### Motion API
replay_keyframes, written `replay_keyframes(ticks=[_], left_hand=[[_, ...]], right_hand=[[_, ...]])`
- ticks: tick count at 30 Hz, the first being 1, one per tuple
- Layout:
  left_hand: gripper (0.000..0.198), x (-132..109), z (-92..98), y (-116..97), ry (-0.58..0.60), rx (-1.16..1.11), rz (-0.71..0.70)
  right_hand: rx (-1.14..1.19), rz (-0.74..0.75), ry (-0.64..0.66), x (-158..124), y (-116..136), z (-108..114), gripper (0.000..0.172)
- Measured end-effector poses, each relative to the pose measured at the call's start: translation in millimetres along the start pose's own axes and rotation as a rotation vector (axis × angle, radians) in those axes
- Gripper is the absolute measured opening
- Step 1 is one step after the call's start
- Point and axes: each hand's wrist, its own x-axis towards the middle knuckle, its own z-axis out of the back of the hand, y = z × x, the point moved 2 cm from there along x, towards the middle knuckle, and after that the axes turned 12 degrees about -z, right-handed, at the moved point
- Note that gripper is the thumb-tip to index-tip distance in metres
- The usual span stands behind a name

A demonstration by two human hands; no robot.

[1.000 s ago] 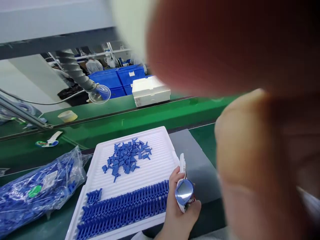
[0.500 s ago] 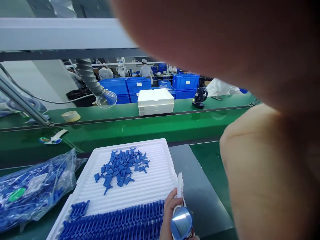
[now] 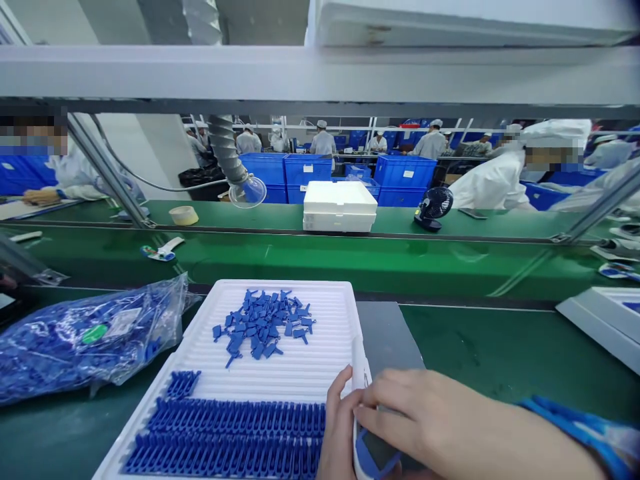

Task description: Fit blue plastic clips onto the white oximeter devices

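Note:
My left hand (image 3: 339, 427) is wrapped around a white handheld device (image 3: 359, 373) with a long narrow white upper part. A dark face with a blue border shows at the device's lower end. My right hand (image 3: 420, 417) lies over the device from the right, fingers curled and pressed on it; its fingertips partly hide it. Just left of my hands is a white ribbed tray (image 3: 330, 320). On it sit a loose pile of small blue plastic parts (image 3: 267, 320) and, nearer me, packed rows of blue parts (image 3: 235, 420).
A clear bag of blue parts (image 3: 115, 340) lies left of the tray. Behind are a green ledge (image 3: 280, 257), white foam boxes (image 3: 340, 207), a small black fan (image 3: 434, 207) and a tape roll (image 3: 183, 215). A grey sheet (image 3: 390, 330) lies right of the tray. Co-workers sit beyond.
My right hand and arm, which filled the upper right close to the camera, have come down onto the device in my left hand. The view has shifted slightly right.

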Motion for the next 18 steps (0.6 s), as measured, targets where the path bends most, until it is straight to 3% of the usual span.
replay_keyframes(ticks=[4, 7, 9, 13, 18], left_hand=[[0.062, 9, 8.1, 1, 0.153, -0.098, 0.013], [0.066, 20, 14.7, -16, 0.398, -0.393, -0.004], [0.055, 25, 17.7, -31, 0.507, -0.535, 0.015], [0.051, 25, 20.4, -43, 0.442, -0.564, 0.049], [0.067, 17, 15.9, -25, 0.314, -0.779, 0.223]], right_hand=[[-0.053, -0.03, -0.079, -5, -8, -16, 0.024], [0.089, 0.113, 0.019, -6, -8, -11, 0.023], [0.174, 0.209, 0.042, -5, -7, -8, 0.021], [0.151, 0.241, -0.123, -5, -3, -9, 0.019], [0.132, 0.271, -0.287, -13, -5, -13, 0.018]])
